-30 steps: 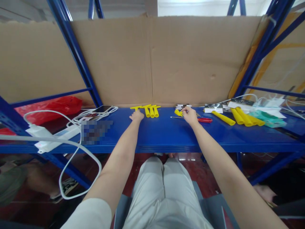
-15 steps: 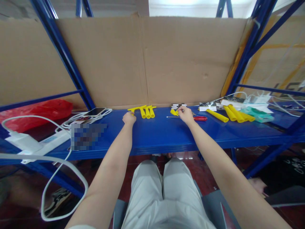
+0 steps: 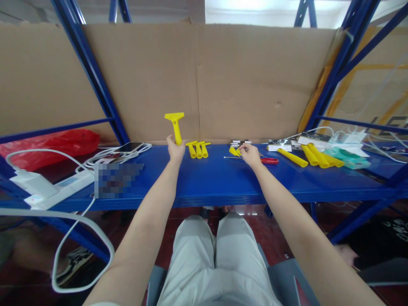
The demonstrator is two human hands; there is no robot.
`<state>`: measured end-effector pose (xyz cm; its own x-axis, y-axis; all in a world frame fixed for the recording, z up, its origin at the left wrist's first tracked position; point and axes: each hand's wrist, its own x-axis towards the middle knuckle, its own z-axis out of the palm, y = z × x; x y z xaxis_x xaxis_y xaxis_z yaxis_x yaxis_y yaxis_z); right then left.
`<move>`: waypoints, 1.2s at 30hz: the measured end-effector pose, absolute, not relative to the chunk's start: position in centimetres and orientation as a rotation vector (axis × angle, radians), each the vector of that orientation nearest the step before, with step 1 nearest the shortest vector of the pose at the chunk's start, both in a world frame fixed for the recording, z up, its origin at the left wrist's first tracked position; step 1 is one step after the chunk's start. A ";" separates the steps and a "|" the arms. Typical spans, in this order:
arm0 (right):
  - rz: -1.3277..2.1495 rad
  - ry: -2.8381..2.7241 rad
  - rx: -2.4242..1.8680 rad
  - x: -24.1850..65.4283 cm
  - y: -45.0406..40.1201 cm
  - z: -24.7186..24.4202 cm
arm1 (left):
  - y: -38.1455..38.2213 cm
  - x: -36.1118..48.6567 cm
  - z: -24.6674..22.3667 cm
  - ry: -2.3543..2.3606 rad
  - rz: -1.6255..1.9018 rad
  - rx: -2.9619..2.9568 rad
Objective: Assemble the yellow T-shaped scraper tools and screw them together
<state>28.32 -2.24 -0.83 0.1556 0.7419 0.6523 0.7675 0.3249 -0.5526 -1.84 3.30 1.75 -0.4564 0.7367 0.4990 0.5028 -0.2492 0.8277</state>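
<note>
My left hand (image 3: 176,149) is closed around the handle of a yellow scraper (image 3: 176,125), its wide flat head pointing up above the shelf. Three similar yellow scrapers (image 3: 199,152) lie side by side just right of that hand. On the shelf, my right hand (image 3: 250,154) has its fingers pinched together; whatever is in them is too small to make out. Small yellow pieces (image 3: 234,151) sit at its fingertips. A screwdriver with a red handle (image 3: 269,161) passes under or beside this hand, its shaft showing to the left.
Yellow tubular handles (image 3: 314,156) lie at the right near small boxes (image 3: 279,145) and a green plastic bag (image 3: 347,158). White cables, a power strip (image 3: 65,187) and a red bag (image 3: 51,149) occupy the left. A cardboard panel (image 3: 248,80) stands behind the blue shelf (image 3: 210,180).
My left hand has lifted one yellow scraper off the shelf and turned it upright. My right hand has stayed nearly in place by the small yellow pieces.
</note>
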 end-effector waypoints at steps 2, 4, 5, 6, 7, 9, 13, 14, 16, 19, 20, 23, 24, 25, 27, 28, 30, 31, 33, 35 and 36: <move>-0.024 -1.570 -1.434 28.2 -2.4 -0.7 | 3.1 -1.4 1.8 1.838 1.674 1.524; -0.014 -1.572 -1.453 28.2 -2.5 -0.7 | 2.6 -1.1 2.0 1.918 1.599 1.551; -0.011 -1.575 -1.458 28.1 -2.6 -0.6 | 2.4 -1.0 2.1 1.950 1.572 1.575; -0.009 -1.579 -1.463 28.1 -2.6 -0.6 | 2.1 -1.0 2.3 1.977 1.551 1.601; -0.010 -1.581 -1.468 28.1 -2.6 -0.6 | 1.8 -0.9 2.4 1.996 1.532 1.628; -0.014 -1.585 -1.474 28.0 -2.7 -0.6 | 1.2 -0.7 2.7 2.019 1.499 1.679; -0.057 -1.584 -1.541 28.0 -3.0 -0.2 | 0.5 -0.2 3.0 1.997 1.423 1.813; -0.077 -1.578 -1.584 28.1 -3.1 -0.1 | 0.3 0.0 3.0 1.974 1.392 1.864; -0.113 -1.572 -1.690 28.3 -3.4 0.0 | 0.0 0.4 2.9 1.905 1.310 1.991; -0.164 -1.619 -1.832 28.6 -3.5 -0.1 | -0.6 1.2 2.7 1.804 1.129 2.221; -0.185 -1.643 -1.866 28.7 -3.5 -0.2 | -0.8 1.5 2.7 1.782 1.049 2.300; -0.222 -1.699 -1.929 28.8 -3.3 -0.6 | -1.6 2.2 2.4 1.746 0.774 2.500; -0.217 -1.709 -1.945 28.8 -3.2 -0.7 | -1.8 2.4 2.3 1.729 0.687 2.552; -0.208 -1.716 -1.962 28.8 -3.2 -0.7 | -2.1 2.6 2.3 1.698 0.612 2.600; -0.185 -1.722 -1.998 28.8 -3.3 -0.7 | -2.5 2.8 2.1 1.626 0.513 2.669; -0.175 -1.724 -2.012 28.8 -3.3 -0.7 | -2.7 2.8 2.1 1.602 0.488 2.689; -0.164 -1.726 -2.022 28.8 -3.3 -0.7 | -3.0 2.8 2.1 1.586 0.473 2.702; -0.163 -1.725 -2.019 28.8 -3.3 -0.7 | -3.1 2.9 2.1 1.590 0.478 2.701; -0.163 -1.716 -2.008 28.8 -3.2 -0.8 | -3.4 2.9 2.1 1.596 0.496 2.693; -0.149 -1.698 -2.008 28.8 -3.1 -0.8 | -3.5 2.9 2.1 1.593 0.511 2.687; -0.135 -1.685 -2.012 28.8 -3.1 -0.8 | -3.5 2.9 2.0 1.592 0.510 2.687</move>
